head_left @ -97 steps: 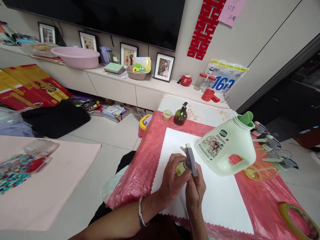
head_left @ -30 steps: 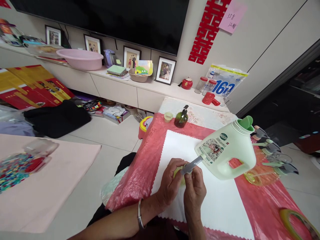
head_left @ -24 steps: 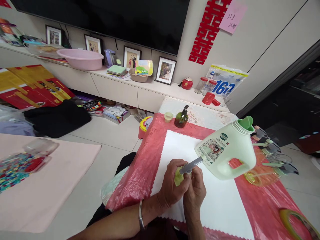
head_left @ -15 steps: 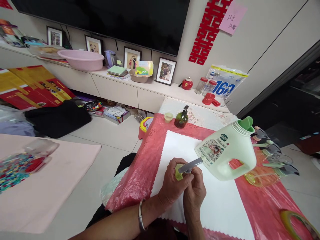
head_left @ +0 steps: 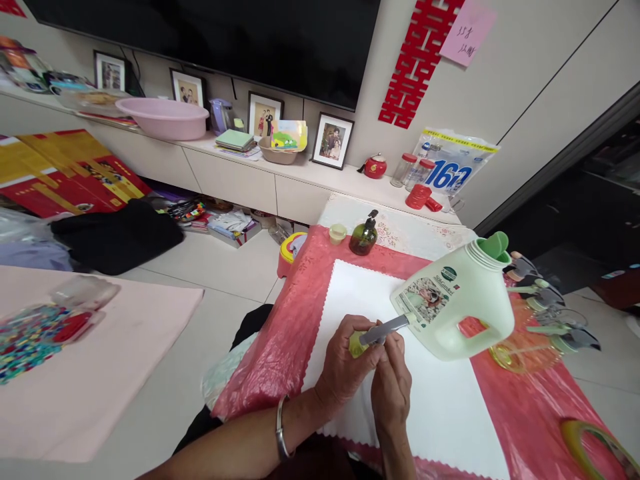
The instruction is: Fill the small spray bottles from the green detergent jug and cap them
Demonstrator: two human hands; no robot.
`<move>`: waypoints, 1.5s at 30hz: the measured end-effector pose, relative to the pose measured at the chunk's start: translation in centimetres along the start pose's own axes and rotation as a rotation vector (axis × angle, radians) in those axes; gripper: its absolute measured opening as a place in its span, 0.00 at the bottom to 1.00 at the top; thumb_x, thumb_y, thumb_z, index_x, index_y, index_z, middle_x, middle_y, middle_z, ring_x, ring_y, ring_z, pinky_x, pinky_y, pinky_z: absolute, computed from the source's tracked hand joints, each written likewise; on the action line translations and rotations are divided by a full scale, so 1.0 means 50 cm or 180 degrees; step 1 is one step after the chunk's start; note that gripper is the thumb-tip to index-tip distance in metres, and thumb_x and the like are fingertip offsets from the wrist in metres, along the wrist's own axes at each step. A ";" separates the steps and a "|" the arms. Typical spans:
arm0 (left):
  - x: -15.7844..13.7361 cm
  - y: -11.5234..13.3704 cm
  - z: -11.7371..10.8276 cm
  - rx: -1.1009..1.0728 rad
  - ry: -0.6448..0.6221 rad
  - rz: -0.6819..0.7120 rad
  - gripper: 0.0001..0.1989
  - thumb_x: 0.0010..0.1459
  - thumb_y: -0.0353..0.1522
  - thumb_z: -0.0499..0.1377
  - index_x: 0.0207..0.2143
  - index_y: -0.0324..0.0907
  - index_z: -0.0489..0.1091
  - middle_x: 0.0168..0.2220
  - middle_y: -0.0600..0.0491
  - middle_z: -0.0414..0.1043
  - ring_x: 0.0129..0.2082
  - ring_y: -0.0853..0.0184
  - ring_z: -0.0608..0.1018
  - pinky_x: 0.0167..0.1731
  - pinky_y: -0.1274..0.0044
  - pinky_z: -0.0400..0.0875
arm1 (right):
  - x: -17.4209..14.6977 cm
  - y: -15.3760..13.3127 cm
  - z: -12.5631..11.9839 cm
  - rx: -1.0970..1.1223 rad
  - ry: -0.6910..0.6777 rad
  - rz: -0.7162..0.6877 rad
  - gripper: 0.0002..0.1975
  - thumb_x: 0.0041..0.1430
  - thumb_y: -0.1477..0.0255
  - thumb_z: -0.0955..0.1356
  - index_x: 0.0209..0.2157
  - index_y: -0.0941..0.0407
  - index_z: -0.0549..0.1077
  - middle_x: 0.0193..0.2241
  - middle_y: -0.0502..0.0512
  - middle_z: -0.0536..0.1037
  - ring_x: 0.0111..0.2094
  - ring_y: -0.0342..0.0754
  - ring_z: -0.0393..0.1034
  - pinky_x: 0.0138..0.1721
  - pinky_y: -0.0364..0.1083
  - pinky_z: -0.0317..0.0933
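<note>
Over the white cloth [head_left: 440, 407], both hands close round a spray bottle [head_left: 356, 345] with clear yellow walls and a grey spray head [head_left: 385, 329]. My left hand [head_left: 345, 367], with a bangle at its wrist, wraps the yellow body. My right hand [head_left: 393, 380] has its fingers pinched at the collar under the spray head, whose nozzle end points up and right. The hands hide most of the bottle. Just beyond stands a large pale green jug [head_left: 480, 307] with a label; a green scoop-like piece [head_left: 496, 245] sits in its mouth.
Several spray bottles [head_left: 520, 347] stand right of the jug. A dark green pump bottle [head_left: 363, 238] and a small cup [head_left: 337, 233] are at the back of the red-covered table [head_left: 270, 353]. Tape [head_left: 595, 447] lies front right. A pink-topped surface [head_left: 125, 347] with beads is left.
Both hands stay at the spray bottle, with the right hand's fingers slightly shifted at the collar. The grey spray head has moved a touch to the right.
</note>
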State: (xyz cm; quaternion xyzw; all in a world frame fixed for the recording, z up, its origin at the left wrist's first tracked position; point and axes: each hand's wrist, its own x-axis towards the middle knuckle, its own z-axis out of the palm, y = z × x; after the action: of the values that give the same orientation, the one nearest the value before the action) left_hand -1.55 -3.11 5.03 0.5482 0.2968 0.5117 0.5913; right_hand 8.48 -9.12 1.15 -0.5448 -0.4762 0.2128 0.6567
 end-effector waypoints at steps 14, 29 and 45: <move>-0.008 -0.002 -0.007 0.0076 -0.0099 0.0082 0.16 0.67 0.45 0.58 0.46 0.44 0.75 0.47 0.47 0.75 0.51 0.58 0.77 0.55 0.65 0.72 | 0.020 -0.042 0.012 -0.0416 0.0154 0.0132 0.22 0.75 0.54 0.65 0.52 0.58 0.77 0.50 0.59 0.68 0.56 0.49 0.62 0.52 0.45 0.65; -0.005 0.006 -0.010 0.0100 -0.0216 -0.0061 0.19 0.68 0.49 0.53 0.49 0.45 0.70 0.49 0.47 0.74 0.50 0.58 0.76 0.55 0.64 0.69 | 0.022 -0.057 0.033 -0.0677 0.0459 -0.0015 0.22 0.72 0.54 0.66 0.50 0.59 0.75 0.44 0.59 0.68 0.46 0.49 0.65 0.45 0.45 0.63; -0.014 0.006 -0.012 0.0047 -0.0186 -0.0036 0.17 0.68 0.48 0.55 0.49 0.46 0.64 0.50 0.47 0.70 0.53 0.60 0.74 0.56 0.65 0.69 | 0.029 -0.048 0.011 -0.0646 0.0029 0.0063 0.22 0.71 0.52 0.67 0.49 0.58 0.78 0.44 0.58 0.67 0.47 0.50 0.64 0.48 0.46 0.63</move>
State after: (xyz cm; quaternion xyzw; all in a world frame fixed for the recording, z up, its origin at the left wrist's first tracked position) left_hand -2.36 -3.58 5.02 0.5655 0.2862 0.4899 0.5985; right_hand 8.12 -8.43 3.88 -0.6141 -0.4869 0.1674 0.5981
